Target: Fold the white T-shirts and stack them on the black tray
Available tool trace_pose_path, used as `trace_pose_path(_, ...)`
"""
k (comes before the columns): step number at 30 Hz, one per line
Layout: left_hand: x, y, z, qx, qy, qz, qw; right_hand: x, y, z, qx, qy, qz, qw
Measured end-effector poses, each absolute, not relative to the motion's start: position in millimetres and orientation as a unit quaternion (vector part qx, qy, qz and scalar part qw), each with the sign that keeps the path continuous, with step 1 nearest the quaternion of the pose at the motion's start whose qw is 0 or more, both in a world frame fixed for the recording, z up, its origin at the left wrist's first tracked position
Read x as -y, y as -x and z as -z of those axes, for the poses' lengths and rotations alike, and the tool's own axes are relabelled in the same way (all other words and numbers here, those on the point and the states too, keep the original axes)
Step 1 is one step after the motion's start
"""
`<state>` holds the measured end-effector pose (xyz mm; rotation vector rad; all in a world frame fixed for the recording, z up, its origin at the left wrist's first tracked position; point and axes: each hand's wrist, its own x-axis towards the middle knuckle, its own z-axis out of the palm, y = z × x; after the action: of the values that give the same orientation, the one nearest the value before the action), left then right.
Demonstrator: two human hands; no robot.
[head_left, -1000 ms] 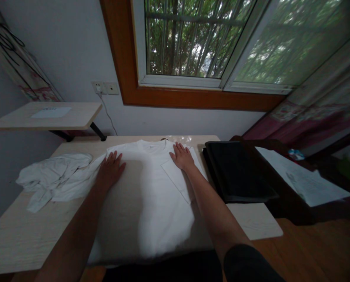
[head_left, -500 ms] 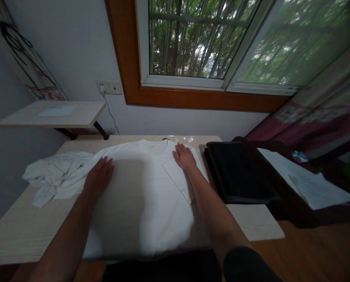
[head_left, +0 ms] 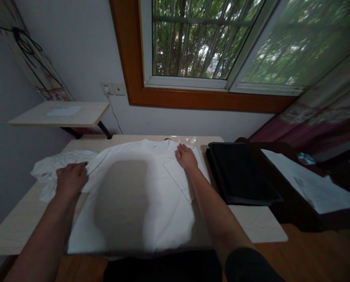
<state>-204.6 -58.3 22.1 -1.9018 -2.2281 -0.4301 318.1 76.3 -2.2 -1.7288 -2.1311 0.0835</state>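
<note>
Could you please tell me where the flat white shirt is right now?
The flat white shirt lies low centre in the head view, on the table, between crumpled white cloth left and a black flat object right.

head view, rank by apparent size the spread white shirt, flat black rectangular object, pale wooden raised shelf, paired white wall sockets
Largest to smallest:
1. Spread white shirt
2. Flat black rectangular object
3. Pale wooden raised shelf
4. Paired white wall sockets

Left hand [head_left: 70, 176]: palm down, fingers bent, tips turned inward; whether it grips cannot be determined. Left forearm [head_left: 41, 235]: extended forward. Right hand [head_left: 187, 157]: well apart from the left, flat, palm down, fingers close together. Right forearm [head_left: 214, 207]: extended forward, slanting inward.
</note>
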Motion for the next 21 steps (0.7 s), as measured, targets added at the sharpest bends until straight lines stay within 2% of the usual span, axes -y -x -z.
trace_pose_path(3,48,225,-15,0.756,0.650,0.058,0.055,-76,-318,2,0.759,0.619,-0.033,0.197)
trace_pose_path(6,44,233,-17,0.741,0.670,0.033,0.027,-76,-319,2,0.759,0.618,-0.028,0.201)
trace_pose_path(15,41,205,-46,0.651,0.750,0.113,-0.034,-77,-320,5,0.761,0.615,-0.024,0.203)
trace_pose_path(21,46,180,-69,0.647,0.747,0.092,-0.121,-77,-320,4,0.760,0.615,-0.025,0.208)
